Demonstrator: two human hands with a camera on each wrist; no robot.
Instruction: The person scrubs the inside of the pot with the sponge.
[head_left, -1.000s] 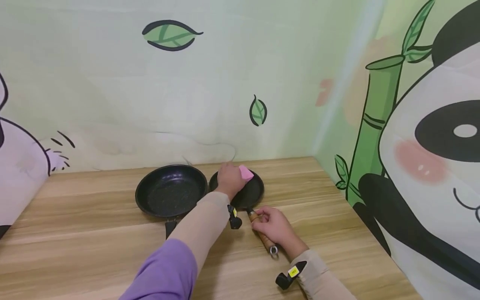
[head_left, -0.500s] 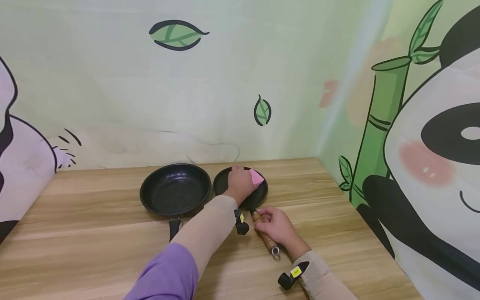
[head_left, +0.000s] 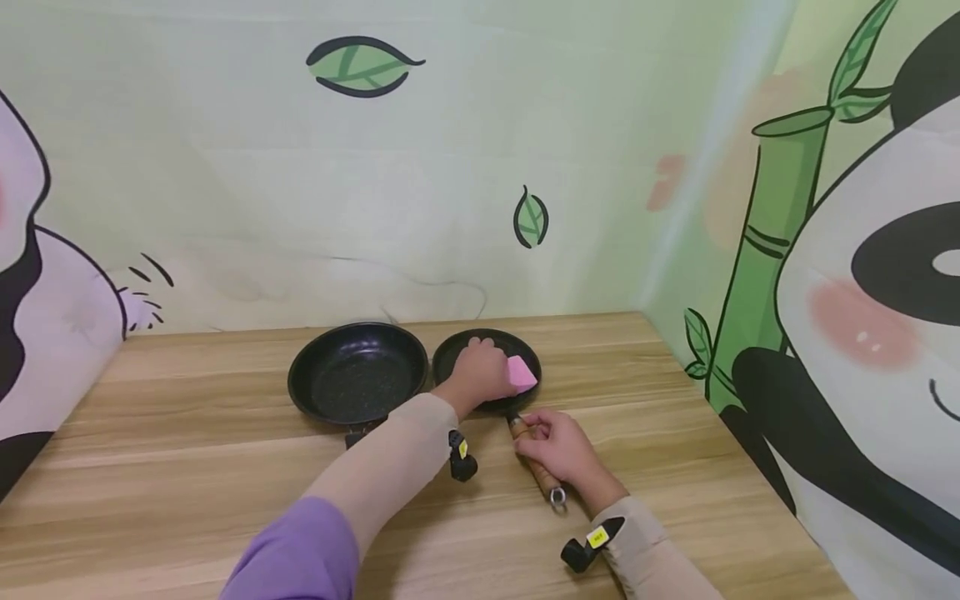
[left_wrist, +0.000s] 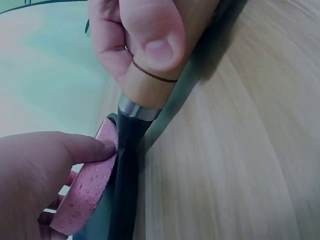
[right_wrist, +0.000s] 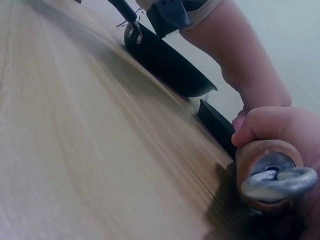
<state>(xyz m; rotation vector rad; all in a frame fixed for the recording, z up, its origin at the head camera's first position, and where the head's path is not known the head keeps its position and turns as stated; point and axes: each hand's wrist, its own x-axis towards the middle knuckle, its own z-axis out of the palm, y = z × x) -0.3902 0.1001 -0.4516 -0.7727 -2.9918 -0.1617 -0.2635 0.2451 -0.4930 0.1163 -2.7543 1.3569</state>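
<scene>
A purple sleeve is lying nearest, at the lower left, and just beyond it on the table the right hand is gripping the wooden handle, fingers curled round it and thumb pressing on top, with a metal ring sticking out at the near end. Should this grip be too loose, the small pan could be twisting or sliding under a sideways push, as it seems to be depending on that one hand for steadiness. Farther off, the left hand is pinching the pink sponge between thumb and fingers, holding it inside the small pan near the handle; whether it is pressing on the bottom I cannot tell. With the sponge's edge sitting so close to the rim, a hard shove could be folding it or carrying it over the side. To the left, the big pan is resting just beside the small one, so a wide sweep of the left forearm could be knocking it. Behind everything, the painted wall is standing.
</scene>
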